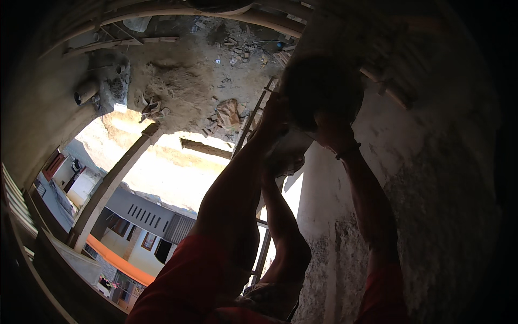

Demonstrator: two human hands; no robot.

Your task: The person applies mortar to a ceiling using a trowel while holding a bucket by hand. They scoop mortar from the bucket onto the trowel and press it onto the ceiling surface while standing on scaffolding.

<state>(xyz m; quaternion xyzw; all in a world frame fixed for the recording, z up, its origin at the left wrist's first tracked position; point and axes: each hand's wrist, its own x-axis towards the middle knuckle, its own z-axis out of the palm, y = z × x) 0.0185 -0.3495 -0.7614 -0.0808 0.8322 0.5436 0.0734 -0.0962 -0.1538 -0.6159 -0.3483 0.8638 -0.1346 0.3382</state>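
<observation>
A dark, round, bucket-like container point(318, 89) is up in front of me, mostly a black silhouette, so its contents cannot be made out. My right hand point(332, 132) is closed on its near edge, with a dark band around the wrist. At its left side, my left hand point(274, 116) appears closed on the edge, though deep shadow hides most of the fingers. Below the hands, a bare foot point(291, 164) shows at the end of a bent leg. Beside my left hand runs a narrow ladder-like frame point(251, 121).
A stained plaster wall point(356, 216) rises close on the right. Rubble point(237, 51) and a crumpled brown sack point(228, 113) lie on the dirt floor. To the left stand a post point(113, 183) and a pipe point(86, 92). Wooden poles point(248, 16) cross the top.
</observation>
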